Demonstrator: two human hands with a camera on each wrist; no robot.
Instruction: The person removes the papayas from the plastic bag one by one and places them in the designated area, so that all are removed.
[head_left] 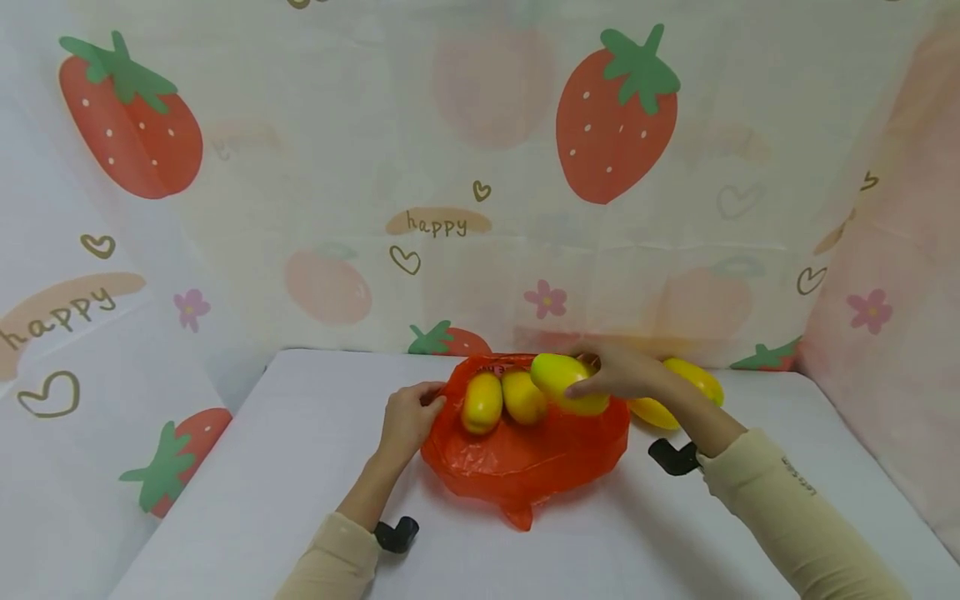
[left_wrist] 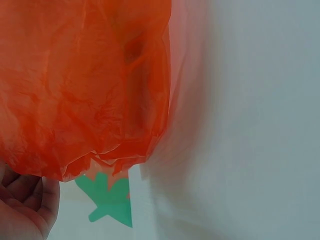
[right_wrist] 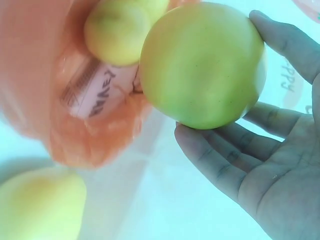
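A red plastic bag lies on the table with its mouth spread wide. My left hand pinches the bag's left rim; in the left wrist view its curled fingers meet the bag's edge. Two yellow mangoes, one at the left and one beside it, sit inside the bag. Over the bag's right side, my right hand grips another yellow-green mango between thumb and fingers. A printed label shows on the bag in the right wrist view.
Right of the bag, partly behind my right forearm, lie more yellow mangoes, one farther back and one nearer. The white table ends at a fruit-patterned cloth backdrop. Black wrist-camera parts stick out beside both sleeves.
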